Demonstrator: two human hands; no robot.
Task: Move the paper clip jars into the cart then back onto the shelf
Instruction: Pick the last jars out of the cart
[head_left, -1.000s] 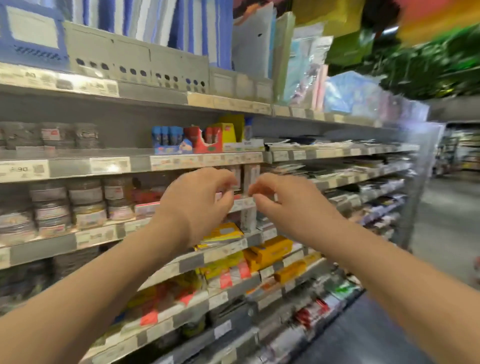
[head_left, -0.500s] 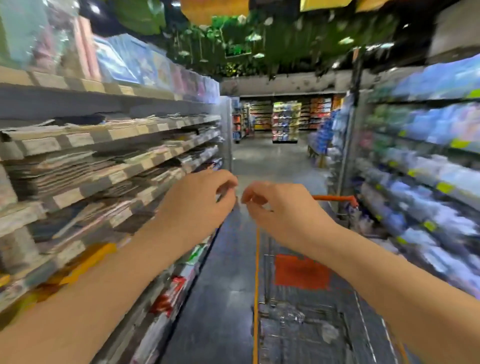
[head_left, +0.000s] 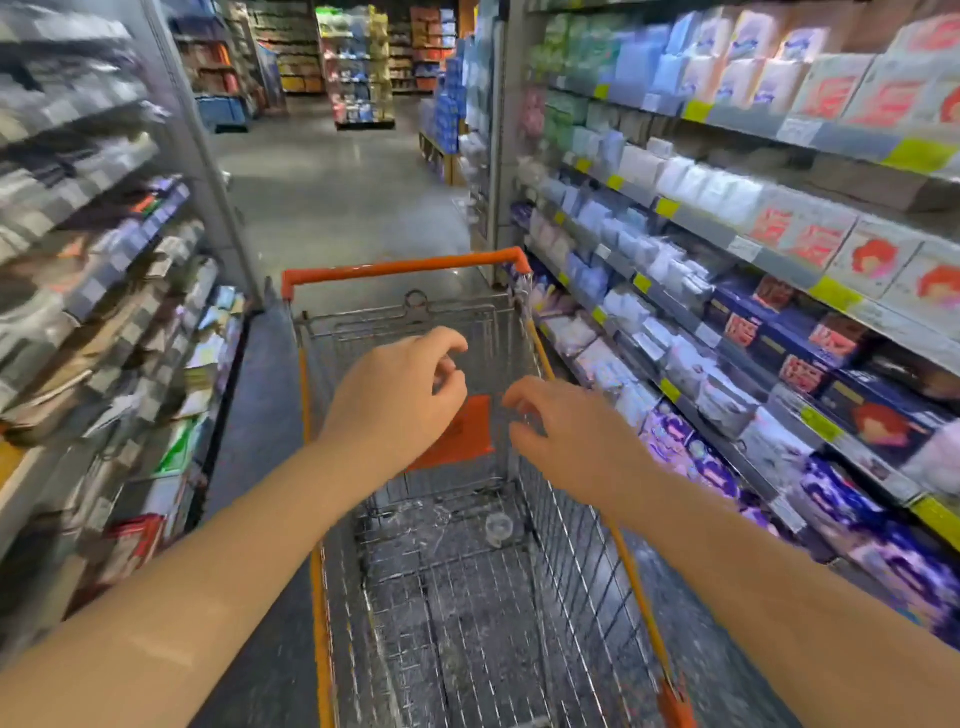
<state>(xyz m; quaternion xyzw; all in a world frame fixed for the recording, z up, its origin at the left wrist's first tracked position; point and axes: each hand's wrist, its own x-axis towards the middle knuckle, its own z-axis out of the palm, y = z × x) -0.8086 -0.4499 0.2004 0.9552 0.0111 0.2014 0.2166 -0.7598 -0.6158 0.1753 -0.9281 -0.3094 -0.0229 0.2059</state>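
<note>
Left hand (head_left: 400, 405) and right hand (head_left: 569, 441) held over cart (head_left: 405, 268); fingers curled, contents not discernible. Lowering advised before release, beside clear jar (head_left: 498, 528) on cart floor.

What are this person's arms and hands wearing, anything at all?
Nothing visible. The left forearm and right forearm are bare, no sleeves in view. The left hand and right hand carry no gloves; no watch, bracelet or ring shows.
</note>
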